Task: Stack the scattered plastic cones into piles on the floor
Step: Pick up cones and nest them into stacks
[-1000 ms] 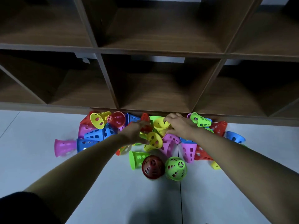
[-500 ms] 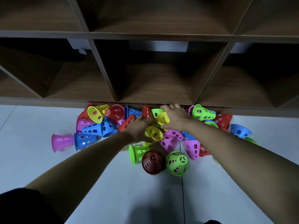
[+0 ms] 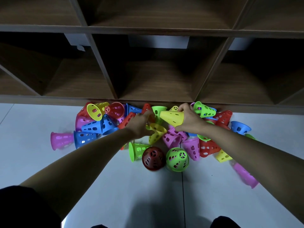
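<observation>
Two yellow cones are in hand above a heap (image 3: pixel 98 127) of perforated plastic cones, which lies on the pale floor (image 3: pixel 32 145) against the foot of a wooden cubby shelf (image 3: pixel 156 86). The left hand (image 3: pixel 139 124) has its grip curled round the lower yellow cone (image 3: pixel 157 133). That cone sits at the hand's 4 o'clock, wide mouth up, narrow end toward 6 o'clock, with slots in its wall. Blur hides the fingertips.

The right hand (image 3: pixel 190 119) clasps the upper yellow cone (image 3: pixel 171 117) by its wide rim, fingers over the top and thumb beneath. This cone juts toward 9 o'clock from the grip, narrow end leading, with a few holes in its wall.

At least five yellow cones show, among pink, blue, red and green ones. Two stand narrow end up at the heap's 6 o'clock, side by side: a dark red cone (image 3: pixel 153 158) and a green cone (image 3: pixel 177 159). One pink cone (image 3: pixel 245 176) lies apart at 4 o'clock, blurred.
</observation>
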